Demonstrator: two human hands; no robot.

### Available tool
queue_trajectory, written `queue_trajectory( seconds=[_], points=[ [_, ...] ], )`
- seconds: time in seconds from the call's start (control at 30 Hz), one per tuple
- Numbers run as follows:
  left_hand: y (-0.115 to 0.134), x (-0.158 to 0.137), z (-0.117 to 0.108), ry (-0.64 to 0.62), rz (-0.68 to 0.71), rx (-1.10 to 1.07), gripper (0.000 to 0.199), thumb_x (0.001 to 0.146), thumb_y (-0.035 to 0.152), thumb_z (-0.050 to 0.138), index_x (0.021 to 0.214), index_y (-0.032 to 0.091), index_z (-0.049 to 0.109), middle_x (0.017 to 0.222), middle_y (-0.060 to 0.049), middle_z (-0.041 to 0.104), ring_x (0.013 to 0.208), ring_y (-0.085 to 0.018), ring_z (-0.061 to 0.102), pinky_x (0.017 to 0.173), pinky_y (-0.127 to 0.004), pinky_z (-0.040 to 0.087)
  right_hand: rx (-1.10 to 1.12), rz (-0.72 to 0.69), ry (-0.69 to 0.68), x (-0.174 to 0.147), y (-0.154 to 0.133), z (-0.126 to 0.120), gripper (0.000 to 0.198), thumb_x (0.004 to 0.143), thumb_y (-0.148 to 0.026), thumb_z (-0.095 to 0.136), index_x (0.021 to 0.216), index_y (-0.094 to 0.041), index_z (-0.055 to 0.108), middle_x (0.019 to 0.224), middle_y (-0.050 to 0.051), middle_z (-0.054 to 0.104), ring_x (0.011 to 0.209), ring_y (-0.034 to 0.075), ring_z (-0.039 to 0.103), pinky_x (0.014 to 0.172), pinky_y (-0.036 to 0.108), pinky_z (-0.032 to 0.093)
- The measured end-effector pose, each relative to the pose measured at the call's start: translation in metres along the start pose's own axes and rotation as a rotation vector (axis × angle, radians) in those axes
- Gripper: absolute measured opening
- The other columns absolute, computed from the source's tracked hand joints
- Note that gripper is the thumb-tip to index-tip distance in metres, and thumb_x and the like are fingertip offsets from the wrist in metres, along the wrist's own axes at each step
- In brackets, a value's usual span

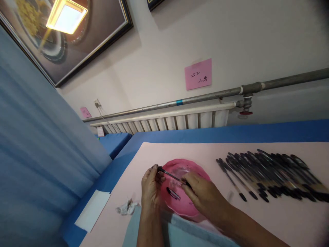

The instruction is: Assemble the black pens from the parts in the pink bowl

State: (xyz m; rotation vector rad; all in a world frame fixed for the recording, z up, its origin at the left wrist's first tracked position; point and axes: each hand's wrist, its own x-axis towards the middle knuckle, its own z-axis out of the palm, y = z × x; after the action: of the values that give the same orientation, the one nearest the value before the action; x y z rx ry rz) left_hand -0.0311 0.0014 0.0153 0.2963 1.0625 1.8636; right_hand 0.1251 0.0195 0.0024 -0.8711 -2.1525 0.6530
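Over a pink scalloped dish [189,210], both hands hold one slim dark pen [171,175] at a slant. My left hand [151,187] is closed on its black upper end, fingertips pinching it. My right hand [202,193] grips the lower end, near a black tip that shows beside the fingers. Inside the dish lies a clear and black piece like a pen cap [173,193], along with some clear plastic [177,171]. To the right of my right hand, many similar black-ended pens [267,173] lie side by side in a slanting row.
A pink sheet [159,151] covers the blue table [180,134]. Crumpled tissue [126,207] and white paper [93,210] lie at left. Beyond the table run a radiator [164,124] and a metal pipe [218,95]. A blue curtain [46,137] hangs at left.
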Motion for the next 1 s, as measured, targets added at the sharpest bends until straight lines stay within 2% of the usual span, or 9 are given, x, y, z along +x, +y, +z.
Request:
queue_trajectory(
  seconds=[0.1, 0.23, 0.4, 0.5, 0.6, 0.7, 0.8, 0.9, 1.0],
  points=[
    [0.000, 0.001, -0.001, -0.010, 0.003, 0.012, 0.021, 0.058, 0.020, 0.075, 0.069, 0.011, 0.060, 0.061, -0.001, 0.062, 0.048, -0.006, 0.054, 0.044, -0.015, 0.042, 0.048, 0.058, 0.011, 0.001, 0.000, 0.001, 0.020, 0.086, -0.025, 0.040, 0.068, -0.022, 0.049, 0.068, 0.002, 0.058, 0.064, 0.018, 0.056, 0.060, 0.033, 0.044],
    [-0.001, 0.001, -0.001, 0.002, -0.001, 0.019, 0.023, 0.055, 0.021, 0.076, 0.069, 0.011, 0.060, 0.060, -0.001, 0.062, 0.048, -0.006, 0.054, 0.044, -0.015, 0.042, 0.010, 0.021, 0.029, 0.000, 0.001, 0.001, 0.008, 0.082, -0.023, 0.047, 0.086, -0.022, 0.054, 0.085, 0.005, 0.061, 0.080, 0.022, 0.057, 0.068, 0.036, 0.044],
    [-0.002, 0.000, 0.000, -0.034, 0.005, 0.052, 0.027, 0.053, 0.025, 0.078, 0.068, 0.011, 0.061, 0.056, 0.000, 0.060, 0.047, -0.006, 0.053, 0.044, -0.016, 0.040, 0.017, 0.026, 0.020, 0.000, 0.003, 0.002, 0.018, 0.084, -0.024, 0.042, 0.068, -0.022, 0.049, 0.071, 0.003, 0.058, 0.068, 0.020, 0.054, 0.063, 0.035, 0.042],
    [-0.003, 0.001, 0.001, -0.045, 0.025, 0.052, 0.027, 0.052, 0.024, 0.078, 0.068, 0.011, 0.061, 0.059, -0.001, 0.062, 0.046, -0.006, 0.052, 0.043, -0.016, 0.039, 0.184, 0.111, 0.011, 0.001, 0.001, 0.003, 0.017, 0.082, -0.026, 0.044, 0.067, -0.022, 0.049, 0.067, 0.001, 0.056, 0.065, 0.017, 0.053, 0.060, 0.032, 0.042],
    [-0.001, 0.001, 0.001, -0.050, 0.066, 0.054, 0.026, 0.051, 0.023, 0.078, 0.066, 0.011, 0.061, 0.060, -0.002, 0.063, 0.044, -0.005, 0.051, 0.043, -0.016, 0.037, 0.438, 0.249, -0.067, 0.001, -0.004, 0.003, 0.019, 0.080, -0.029, 0.047, 0.062, -0.021, 0.048, 0.057, -0.003, 0.051, 0.054, 0.014, 0.049, 0.050, 0.026, 0.039],
    [0.002, 0.000, 0.002, -0.064, 0.097, 0.055, 0.025, 0.052, 0.023, 0.078, 0.065, 0.012, 0.060, 0.061, -0.001, 0.063, 0.044, -0.004, 0.049, 0.043, -0.016, 0.035, 0.731, 0.453, -0.176, 0.001, -0.010, 0.001, 0.020, 0.077, -0.034, 0.048, 0.063, -0.021, 0.046, 0.046, -0.007, 0.042, 0.040, 0.008, 0.037, 0.038, 0.020, 0.026],
    [0.003, -0.003, 0.004, -0.115, 0.126, 0.032, 0.024, 0.053, 0.024, 0.077, 0.065, 0.012, 0.060, 0.061, 0.000, 0.062, 0.044, -0.004, 0.047, 0.044, -0.016, 0.035, 0.969, 0.619, -0.260, 0.001, -0.015, -0.002, 0.018, 0.073, -0.036, 0.051, 0.065, -0.020, 0.046, 0.045, -0.009, 0.038, 0.034, 0.005, 0.028, 0.034, 0.018, 0.019],
    [0.001, -0.008, 0.008, -0.196, 0.113, 0.076, 0.022, 0.056, 0.026, 0.075, 0.066, 0.012, 0.061, 0.060, 0.000, 0.061, 0.044, -0.004, 0.046, 0.045, -0.017, 0.035, 0.967, 0.582, -0.282, 0.003, -0.017, -0.003, 0.016, 0.072, -0.034, 0.053, 0.067, -0.019, 0.048, 0.046, -0.008, 0.044, 0.036, 0.005, 0.036, 0.035, 0.018, 0.025],
    [-0.001, -0.011, 0.009, -0.261, 0.071, 0.202, 0.025, 0.063, 0.034, 0.070, 0.074, 0.013, 0.063, 0.060, -0.001, 0.060, 0.046, -0.007, 0.049, 0.047, -0.019, 0.037, 0.852, 0.476, -0.218, 0.006, -0.013, -0.003, 0.012, 0.070, -0.029, 0.054, 0.066, -0.019, 0.050, 0.051, -0.006, 0.050, 0.044, 0.008, 0.046, 0.042, 0.019, 0.032]
  ],
)
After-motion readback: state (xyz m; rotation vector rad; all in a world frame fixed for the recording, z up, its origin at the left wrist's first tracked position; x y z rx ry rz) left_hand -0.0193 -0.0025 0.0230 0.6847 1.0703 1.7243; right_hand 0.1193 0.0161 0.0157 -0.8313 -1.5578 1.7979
